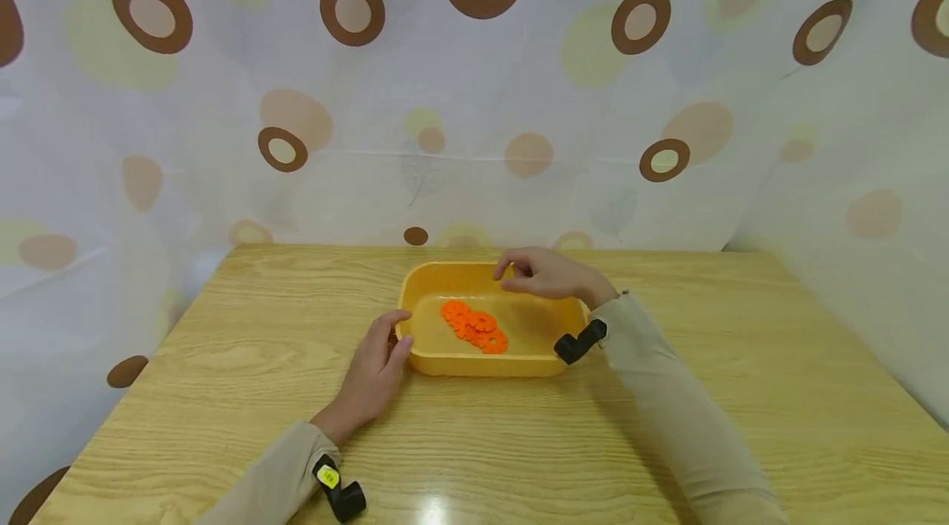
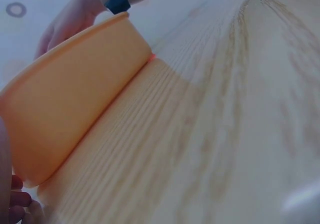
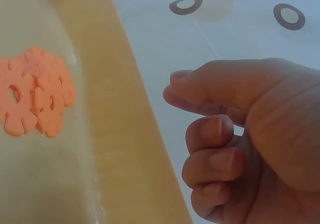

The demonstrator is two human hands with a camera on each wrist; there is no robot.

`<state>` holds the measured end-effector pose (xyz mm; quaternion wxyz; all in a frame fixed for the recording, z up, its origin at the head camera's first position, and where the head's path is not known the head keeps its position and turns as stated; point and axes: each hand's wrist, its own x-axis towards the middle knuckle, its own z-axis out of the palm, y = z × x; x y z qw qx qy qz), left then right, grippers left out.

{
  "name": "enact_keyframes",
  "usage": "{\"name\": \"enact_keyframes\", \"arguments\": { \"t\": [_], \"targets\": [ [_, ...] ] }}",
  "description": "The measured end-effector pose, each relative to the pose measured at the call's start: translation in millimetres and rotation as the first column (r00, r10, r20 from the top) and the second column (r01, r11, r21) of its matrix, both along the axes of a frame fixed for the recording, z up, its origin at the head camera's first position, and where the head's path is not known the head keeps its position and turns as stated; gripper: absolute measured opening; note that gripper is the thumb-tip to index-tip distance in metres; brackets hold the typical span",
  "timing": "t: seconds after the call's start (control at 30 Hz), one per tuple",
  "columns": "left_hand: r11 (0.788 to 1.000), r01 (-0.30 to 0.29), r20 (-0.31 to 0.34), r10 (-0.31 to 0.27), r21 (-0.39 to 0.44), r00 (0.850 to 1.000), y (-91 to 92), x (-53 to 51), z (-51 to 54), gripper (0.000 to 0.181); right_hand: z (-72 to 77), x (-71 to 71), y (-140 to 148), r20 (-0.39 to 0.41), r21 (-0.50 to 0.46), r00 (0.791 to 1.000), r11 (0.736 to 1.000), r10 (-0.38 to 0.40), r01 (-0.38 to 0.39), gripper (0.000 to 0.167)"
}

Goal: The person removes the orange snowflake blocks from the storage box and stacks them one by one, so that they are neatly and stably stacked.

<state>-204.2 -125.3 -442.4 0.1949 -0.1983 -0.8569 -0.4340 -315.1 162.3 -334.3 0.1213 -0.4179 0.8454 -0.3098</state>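
Observation:
A shallow yellow plastic tub sits on the wooden table. Several orange notched, flower-shaped plastic discs lie overlapping inside it, left of the middle; the right wrist view shows the slots and centre holes of these discs. My left hand grips the tub's left side, a finger and the thumb at the rim; in the left wrist view its curled fingers show by the tub's corner. Above the tub's far right rim is my right hand. Its fingers are curled and nothing shows between thumb and forefinger.
The wooden table extends on both sides of the tub. Behind it hangs a pale sheet with brown and beige spots. A black camera mount is strapped to each wrist, over beige sleeves.

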Motion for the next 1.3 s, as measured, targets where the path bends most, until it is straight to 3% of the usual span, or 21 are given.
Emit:
{"name": "enact_keyframes", "arguments": {
  "t": [0.13,0.67,0.97,1.3],
  "targets": [
    [1.000,0.002,-0.003,-0.002,0.011,1.000,1.4,-2.8,1.7,0.031,0.1,-6.6,-2.9,-0.017,0.010,1.000,1.000,-0.001,0.001,0.021],
    [0.999,0.008,-0.019,-0.007,0.035,1.000,4.7,-1.7,-1.9,0.030,-8.3,-12.8,-15.8,0.070,-0.023,0.996,0.998,0.061,-0.059,0.024],
    [1.000,0.010,-0.015,-0.010,0.020,1.000,4.4,-2.0,-0.6,0.031,-13.4,-14.4,-17.0,0.166,0.031,0.985,0.998,0.048,-0.054,0.028],
    [1.000,-0.009,-0.011,0.009,0.005,1.000,1.0,-1.2,-1.2,0.030,-15.3,-17.0,-22.6,0.192,0.048,0.979,0.995,0.075,-0.086,0.029]
  ]
}}
